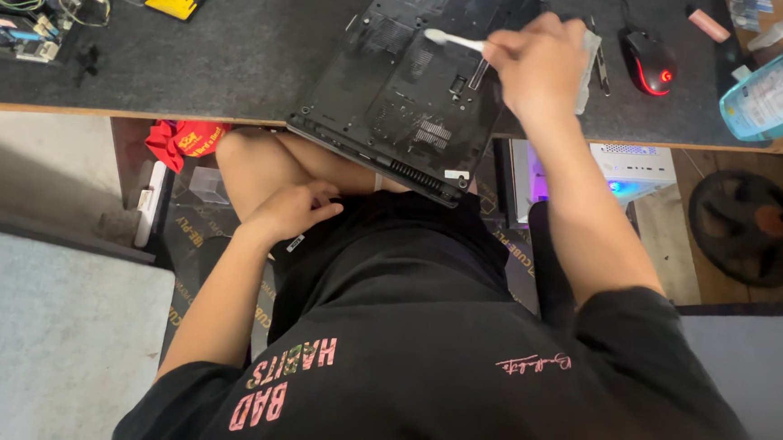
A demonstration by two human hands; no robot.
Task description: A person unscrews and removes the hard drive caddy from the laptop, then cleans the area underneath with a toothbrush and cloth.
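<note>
the black laptop (418,86) lies upside down on the dark desk (239,48), its near edge hanging over your lap. your right hand (536,70) pinches a white cotton swab (452,40) over its underside. your left hand (292,209) rests loosely curled and empty on your knee. a black mouse (647,62) sits just right.

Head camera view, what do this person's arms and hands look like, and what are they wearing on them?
Both arms are bare from above the elbow down. The left hand and right hand wear no gloves, and no rings, watch or wristband show. Short black sleeves of a loose black T-shirt cover the upper arms; the shirt carries pink lettering on the chest.
</note>
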